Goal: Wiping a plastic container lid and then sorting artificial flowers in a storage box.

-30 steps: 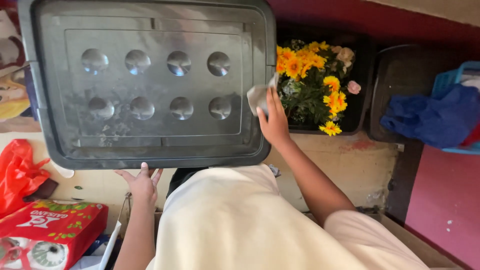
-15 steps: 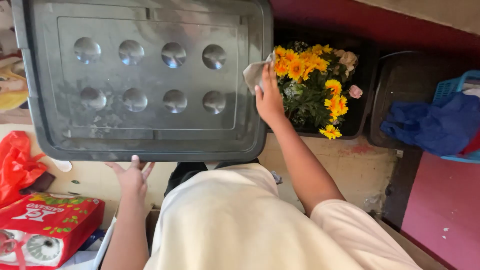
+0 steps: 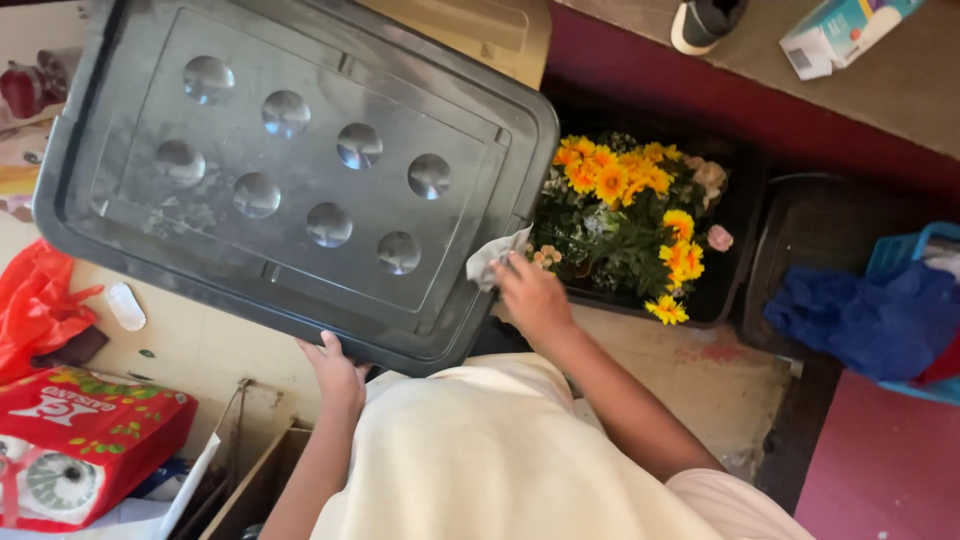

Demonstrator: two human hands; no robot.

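A big dark grey plastic bin lid point(image 3: 300, 180) with round dimples fills the upper left of the head view. My left hand point(image 3: 335, 368) grips its near edge from below. My right hand point(image 3: 530, 295) presses a crumpled white cloth point(image 3: 492, 257) against the lid's right edge. My cream shirt point(image 3: 480, 460) covers the bottom centre.
A black pot of yellow and orange flowers point(image 3: 640, 210) stands just right of the lid. A blue cloth lies in a blue basket point(image 3: 880, 310) at right. A red bag point(image 3: 35, 310) and a red printed package point(image 3: 80, 440) sit at left. A cardboard box point(image 3: 250, 480) is below.
The lid has tilted and swung, its right end now lower. My right hand with the cloth has moved down along the lid's right edge. My left hand now holds the near edge.
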